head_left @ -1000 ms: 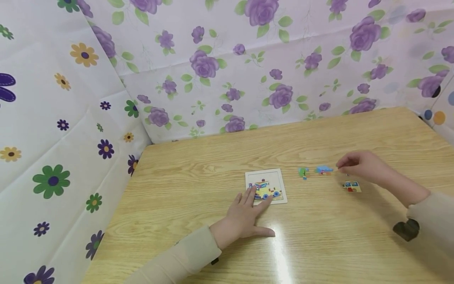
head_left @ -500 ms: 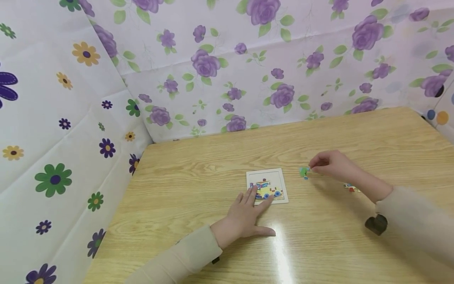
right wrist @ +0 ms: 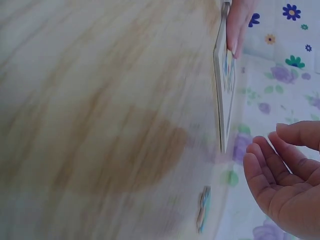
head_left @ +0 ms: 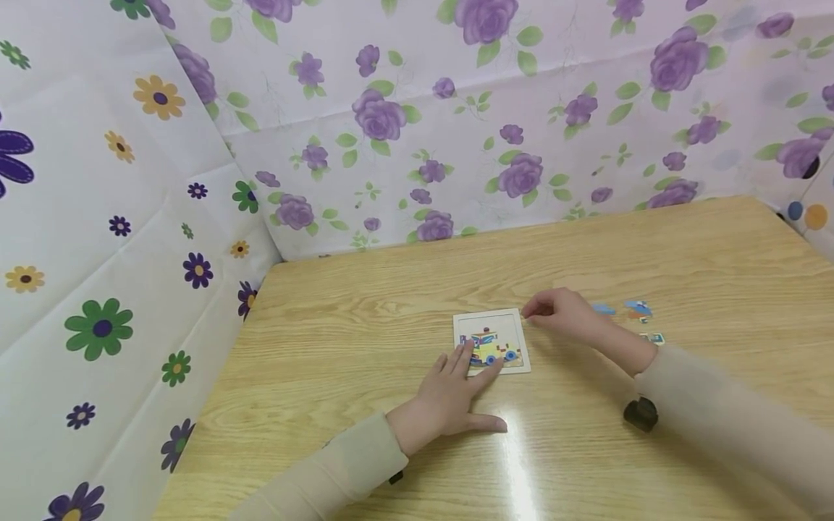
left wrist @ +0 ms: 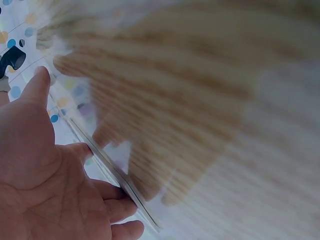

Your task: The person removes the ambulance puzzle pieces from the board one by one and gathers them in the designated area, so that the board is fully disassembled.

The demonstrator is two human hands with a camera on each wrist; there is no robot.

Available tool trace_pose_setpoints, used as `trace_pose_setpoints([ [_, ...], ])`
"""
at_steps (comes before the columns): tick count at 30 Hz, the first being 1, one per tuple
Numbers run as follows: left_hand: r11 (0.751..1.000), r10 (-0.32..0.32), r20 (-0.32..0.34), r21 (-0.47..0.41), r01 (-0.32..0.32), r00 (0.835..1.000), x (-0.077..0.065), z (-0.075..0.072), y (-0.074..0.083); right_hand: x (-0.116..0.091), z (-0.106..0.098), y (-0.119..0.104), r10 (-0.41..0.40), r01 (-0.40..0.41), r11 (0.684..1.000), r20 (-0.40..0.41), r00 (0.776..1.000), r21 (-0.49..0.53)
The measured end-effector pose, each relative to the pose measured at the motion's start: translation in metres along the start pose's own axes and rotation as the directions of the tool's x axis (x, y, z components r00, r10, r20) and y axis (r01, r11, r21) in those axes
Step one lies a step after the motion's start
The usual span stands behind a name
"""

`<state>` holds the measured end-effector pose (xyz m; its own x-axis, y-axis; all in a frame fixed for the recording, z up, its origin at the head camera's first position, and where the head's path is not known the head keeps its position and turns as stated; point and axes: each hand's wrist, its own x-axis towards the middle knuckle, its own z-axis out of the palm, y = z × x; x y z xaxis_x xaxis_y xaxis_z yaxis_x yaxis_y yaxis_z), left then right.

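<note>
A square white-framed puzzle board (head_left: 488,323) lies on the table, with part of a yellow vehicle picture in its lower half. My left hand (head_left: 446,398) rests across its lower left edge, fingers spread and thumb out to the side. Near the board's upper right corner hovers my right hand (head_left: 565,316), thumb and fingertips drawn together. A small pale sliver shows at those fingertips, like a puzzle piece (head_left: 525,317) seen edge-on; the right wrist view does not show it. Below that hand in the right wrist view, another puzzle piece (right wrist: 204,210) lies flat.
Loose blue and orange puzzle pieces (head_left: 638,309) lie right of the board, partly behind the right hand. A yellow piece (head_left: 652,338) is in front of them, partly covered by the sleeve. Flowered cloth (head_left: 404,145) hangs along the table's back and left sides.
My right hand has travelled left from the loose pieces to the board's upper right corner, uncovering blue and orange pieces behind it. My left hand has stayed put on the board.
</note>
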<state>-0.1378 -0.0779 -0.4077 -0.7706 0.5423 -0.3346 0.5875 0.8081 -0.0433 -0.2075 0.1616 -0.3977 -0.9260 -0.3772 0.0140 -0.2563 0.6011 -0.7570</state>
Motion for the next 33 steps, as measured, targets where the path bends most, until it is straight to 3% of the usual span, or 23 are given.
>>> trace_pose_setpoints([
  [17,0.999,-0.009,0.014,0.032,0.008,1.0,0.001,-0.002,0.001,0.027,0.036,-0.013,0.017,-0.015,1.0,0.093,0.995,-0.026],
  [33,0.999,0.0,0.015,0.034,-0.001,1.0,0.002,-0.002,0.0,0.035,0.043,-0.019,-0.011,0.005,0.999,0.164,0.986,0.039],
])
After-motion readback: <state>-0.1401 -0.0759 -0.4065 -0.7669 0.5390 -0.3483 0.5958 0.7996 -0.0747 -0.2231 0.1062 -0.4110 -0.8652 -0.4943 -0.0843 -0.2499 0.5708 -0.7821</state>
